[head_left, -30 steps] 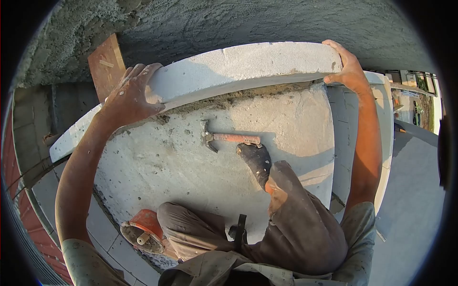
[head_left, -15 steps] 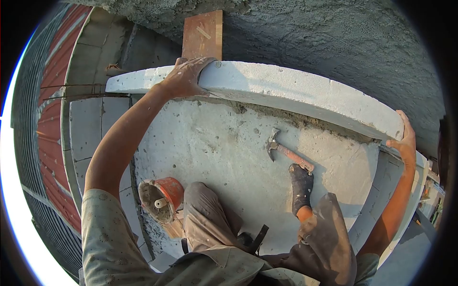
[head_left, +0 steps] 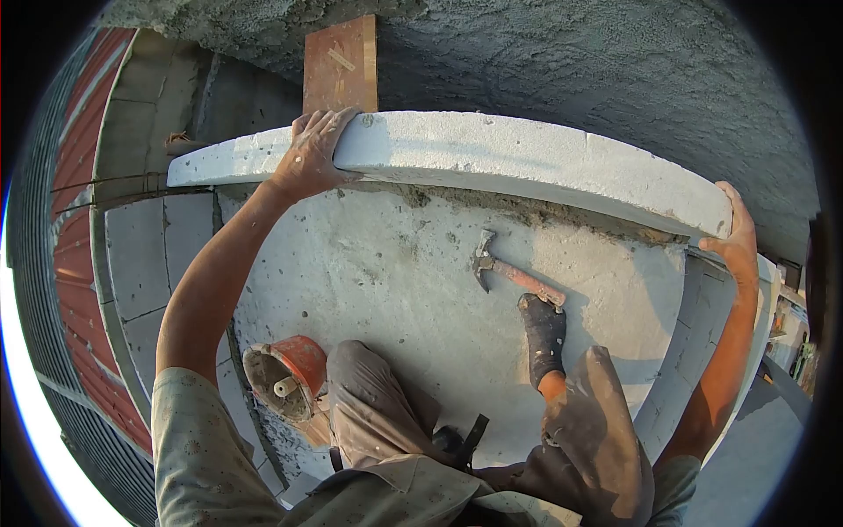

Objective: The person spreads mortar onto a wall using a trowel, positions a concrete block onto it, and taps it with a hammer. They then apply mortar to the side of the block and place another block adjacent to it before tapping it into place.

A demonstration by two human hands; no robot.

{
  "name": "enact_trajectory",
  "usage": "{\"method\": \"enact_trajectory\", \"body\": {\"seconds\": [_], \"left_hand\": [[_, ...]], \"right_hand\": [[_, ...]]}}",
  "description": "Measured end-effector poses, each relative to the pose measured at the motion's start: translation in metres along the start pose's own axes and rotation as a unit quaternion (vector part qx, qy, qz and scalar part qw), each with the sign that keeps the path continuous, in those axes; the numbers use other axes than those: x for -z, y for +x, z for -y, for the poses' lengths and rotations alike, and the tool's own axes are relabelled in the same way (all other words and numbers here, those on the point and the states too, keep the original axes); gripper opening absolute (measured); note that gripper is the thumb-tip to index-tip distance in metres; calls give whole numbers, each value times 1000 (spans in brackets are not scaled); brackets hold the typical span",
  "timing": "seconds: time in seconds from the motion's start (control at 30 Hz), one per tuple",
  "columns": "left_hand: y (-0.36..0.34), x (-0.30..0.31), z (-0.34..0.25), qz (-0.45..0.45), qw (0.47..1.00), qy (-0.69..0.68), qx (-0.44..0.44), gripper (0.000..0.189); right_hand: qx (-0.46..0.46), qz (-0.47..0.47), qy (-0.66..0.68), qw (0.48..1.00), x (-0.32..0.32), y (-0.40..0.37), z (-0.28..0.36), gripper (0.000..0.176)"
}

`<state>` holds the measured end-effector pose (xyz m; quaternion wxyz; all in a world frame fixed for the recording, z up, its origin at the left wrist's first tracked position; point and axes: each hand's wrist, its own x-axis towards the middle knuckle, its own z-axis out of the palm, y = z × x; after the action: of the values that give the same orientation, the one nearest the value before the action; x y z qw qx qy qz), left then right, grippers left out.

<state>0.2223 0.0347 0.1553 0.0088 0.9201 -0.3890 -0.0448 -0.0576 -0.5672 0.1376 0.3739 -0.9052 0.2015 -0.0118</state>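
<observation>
A long white aerated concrete block (head_left: 527,154) lies across a bed of grey mortar (head_left: 527,209), along the far edge of the pale slab I am on. My left hand (head_left: 314,156) grips its left part from above, fingers over the top and thumb on the near side. At the block's right end, my right hand (head_left: 738,233) is wrapped round the corner. A hammer (head_left: 518,274) with a worn reddish handle rests on the slab, just beyond my dark-socked foot (head_left: 544,338).
An orange bucket (head_left: 303,360) with a cement-crusted inside lies tipped near my knee. Behind the block are a brown board (head_left: 341,66) and a rough grey cement wall (head_left: 571,61). Rebar (head_left: 110,180) sticks out at left, near red corrugated sheeting (head_left: 79,255).
The whole view has shifted, so most things appear slightly farther left. Both hands keep their hold on the block, with the left fingers a little more spread. The hammer and bucket stay put.
</observation>
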Motion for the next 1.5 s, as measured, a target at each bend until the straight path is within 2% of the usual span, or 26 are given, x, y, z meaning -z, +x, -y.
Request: {"method": "enact_trajectory", "body": {"seconds": [0.33,0.47,0.57,0.63,0.67,0.7,0.73,0.8,0.83,0.87,0.97,1.0,1.1,1.13,1.2,1.27,1.33,1.37,1.4,1.5], "left_hand": [[-1,4,0,1,1000,-27,6,101],[-3,2,1,-17,1000,-18,-15,99],[0,4,-3,-9,999,-23,-21,97],[-1,4,-3,-2,1000,-21,-19,97],[-1,4,-3,-1,1000,-17,-21,97],[0,5,-4,0,1000,-11,-23,97],[1,9,-9,11,1000,-4,-19,97],[3,11,-13,24,1000,4,-6,98],[3,13,-17,31,999,9,1,98],[3,18,-25,25,1000,10,-14,99],[1,9,-21,12,1000,2,-7,100],[2,7,-20,-1,1000,4,-11,100],[-8,-1,-18,-21,999,9,-23,102],[-8,-3,-15,-28,999,11,-32,102],[-7,-2,-17,-30,999,23,-31,104],[-7,-3,-14,-31,998,29,-40,103],[-2,-5,-14,-36,998,34,-41,100],[-1,-6,-15,-36,998,36,-35,99],[-1,-7,-14,-43,997,39,-44,93],[5,-5,-17,-50,996,48,-54,77]], "right_hand": [[-7,7,28,1000,-4,-1,-2,115],[0,4,-8,1000,-4,-9,14,109],[90,-226,-57,968,-30,-44,46,73],[190,-343,-149,908,-58,-73,46,50],[152,-315,-116,930,-94,-94,48,38],[122,-178,-68,974,-133,-108,64,35],[104,1,-61,993,-173,-117,67,41],[95,191,-119,970,-260,-132,45,64],[108,238,-120,958,-282,-137,43,67],[149,218,-139,954,-290,-137,42,58],[136,231,-133,954,-309,-134,40,44],[136,225,-108,959,-300,-136,47,31],[5,290,-54,956,-239,-144,66,30],[-32,251,-4,967,-227,-160,48,39],[-37,199,191,960,-185,-183,34,47],[-169,219,228,934,-157,-207,-2,50],[-316,165,400,844,-121,-223,-14,45],[-341,78,418,839,-116,-227,-17,40],[-289,-8,515,807,-123,-230,-32,31],[-404,-134,520,740,-84,-185,-30,23]]}}
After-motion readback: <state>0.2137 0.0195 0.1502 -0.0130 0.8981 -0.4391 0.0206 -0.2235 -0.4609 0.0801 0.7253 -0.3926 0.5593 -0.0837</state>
